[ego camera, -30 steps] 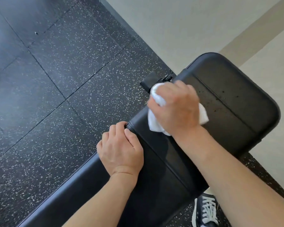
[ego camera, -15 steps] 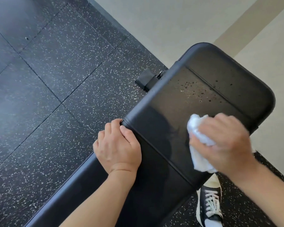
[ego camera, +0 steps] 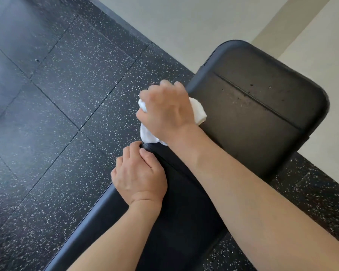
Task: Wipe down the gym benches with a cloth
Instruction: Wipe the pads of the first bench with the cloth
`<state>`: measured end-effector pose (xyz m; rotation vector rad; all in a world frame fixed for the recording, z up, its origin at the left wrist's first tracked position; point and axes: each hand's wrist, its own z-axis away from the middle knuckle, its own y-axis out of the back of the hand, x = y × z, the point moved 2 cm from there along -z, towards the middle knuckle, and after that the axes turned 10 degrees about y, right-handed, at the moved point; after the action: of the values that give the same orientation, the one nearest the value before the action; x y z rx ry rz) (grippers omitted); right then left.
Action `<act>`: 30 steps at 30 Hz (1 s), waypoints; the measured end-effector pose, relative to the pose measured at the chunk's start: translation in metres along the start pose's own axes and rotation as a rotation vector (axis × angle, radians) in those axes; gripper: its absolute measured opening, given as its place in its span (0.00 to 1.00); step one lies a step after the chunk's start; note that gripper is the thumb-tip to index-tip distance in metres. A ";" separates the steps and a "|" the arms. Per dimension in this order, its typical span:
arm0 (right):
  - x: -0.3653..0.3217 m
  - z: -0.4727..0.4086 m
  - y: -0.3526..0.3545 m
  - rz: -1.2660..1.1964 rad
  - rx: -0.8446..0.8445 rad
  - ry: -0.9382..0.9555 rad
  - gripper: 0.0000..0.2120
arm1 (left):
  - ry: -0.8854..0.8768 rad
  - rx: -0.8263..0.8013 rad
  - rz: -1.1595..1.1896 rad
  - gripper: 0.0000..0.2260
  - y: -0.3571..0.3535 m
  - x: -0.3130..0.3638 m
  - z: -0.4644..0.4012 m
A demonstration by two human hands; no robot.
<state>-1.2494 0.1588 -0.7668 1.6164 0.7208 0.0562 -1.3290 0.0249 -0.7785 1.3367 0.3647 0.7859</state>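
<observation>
Black padded vinyl covers the gym bench (ego camera: 258, 114), which runs diagonally from the lower left to the upper right. At the bench's left edge, the right hand (ego camera: 164, 110) clenches a crumpled white cloth (ego camera: 199, 112), which bulges out on both sides of the fist. Just below it on the same edge, the left hand (ego camera: 139, 177) grips the bench rim, fingers curled over it. Dark specks dot the pad's far end. Speckled rubber flooring (ego camera: 57, 114) lies left of the bench.
</observation>
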 end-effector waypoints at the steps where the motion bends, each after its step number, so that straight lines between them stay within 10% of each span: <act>1: -0.002 0.009 0.002 -0.017 0.016 0.022 0.10 | -0.002 -0.002 -0.003 0.23 0.000 0.000 0.000; 12: 0.100 0.177 0.084 0.044 0.263 -0.022 0.12 | 0.002 -0.011 0.022 0.21 0.000 -0.001 0.000; 23: 0.085 0.003 0.037 0.030 0.176 -0.241 0.07 | -0.006 0.004 0.017 0.23 0.000 0.000 0.001; 30: 0.074 0.047 0.042 -0.006 0.250 -0.128 0.12 | -0.002 0.004 0.004 0.25 0.000 0.000 0.001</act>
<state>-1.1527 0.1526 -0.7645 1.8379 0.6531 -0.1461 -1.3284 0.0240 -0.7781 1.3424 0.3628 0.7877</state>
